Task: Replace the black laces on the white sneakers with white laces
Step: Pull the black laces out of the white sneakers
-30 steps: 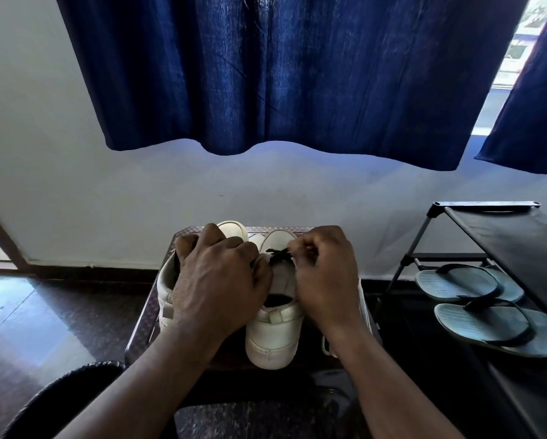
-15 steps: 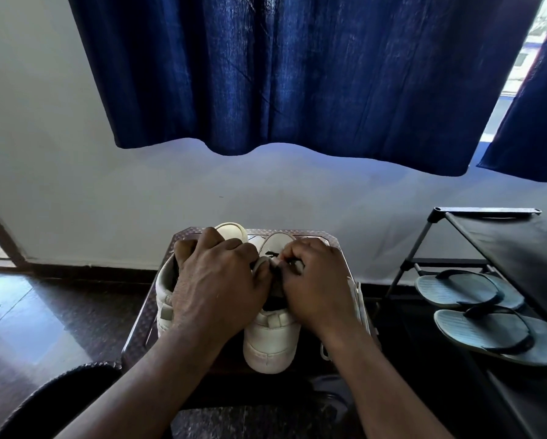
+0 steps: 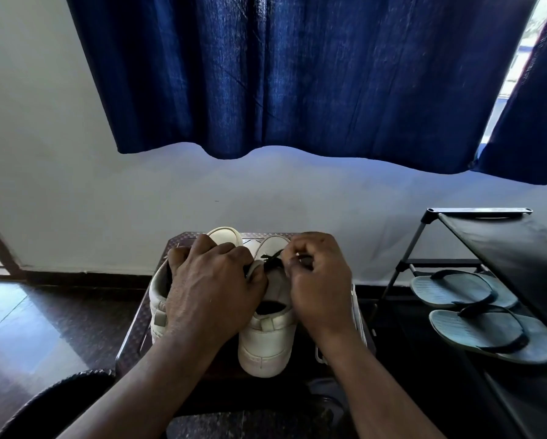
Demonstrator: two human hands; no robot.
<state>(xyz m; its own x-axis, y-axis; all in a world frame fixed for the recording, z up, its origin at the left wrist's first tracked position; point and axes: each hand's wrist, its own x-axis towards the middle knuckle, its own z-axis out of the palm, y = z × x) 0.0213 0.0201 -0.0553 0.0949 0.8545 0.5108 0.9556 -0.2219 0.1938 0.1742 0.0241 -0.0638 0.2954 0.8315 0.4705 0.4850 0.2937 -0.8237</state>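
Behind your work hangs a dark blue curtain over a white wall, with a strip of bright window at the far right. Below it, a small dark table with a patterned top stands on a glossy dark floor.

Both white sneakers sit side by side on that table, heels toward you and toes toward the wall. Your left hand lies over the left sneaker, fingers curled down around its upper and gripping it, the thumb side pressed against the lace flap of the right sneaker. Your right hand hovers over the right sneaker's far side, fingers bent inward and pinching the black lace, which shows as a short dark strand across the top of the tongue, between your two hands.

A small tab crosses the right sneaker's heel; any mark on it is too blurred to read, and no brand can be made out on either shoe.

A white strip runs along the table's right edge, just beside your right wrist; whether it is a white lace cannot be told.

To your right stands a black shoe rack, and a pair of blue-grey flip-flops rests on its lower shelf.
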